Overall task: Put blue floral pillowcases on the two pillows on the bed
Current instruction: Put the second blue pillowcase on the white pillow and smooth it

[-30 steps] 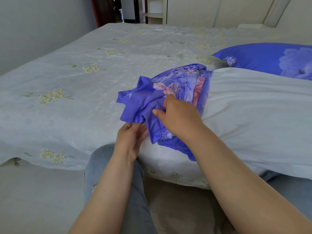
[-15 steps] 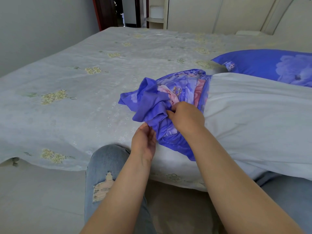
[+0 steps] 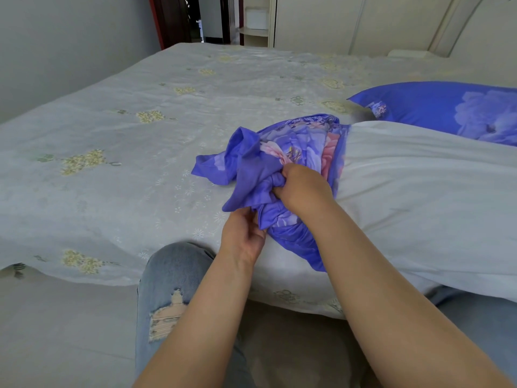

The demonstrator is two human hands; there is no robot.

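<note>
the white pillow lies along the near edge of the bed, its left end capped by the bunched blue floral pillowcase. the right hand is fisted tight on a gathered fold of that cloth; the left hand, just below it, pinches the lower edge (fingertips hidden). beyond the white pillow rests a covered pillow.

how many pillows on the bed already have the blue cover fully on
1. The covered pillow lies far right, partly cut off by the frame. The white pillow nearer has its pillowcase only bunched over one end.
</note>
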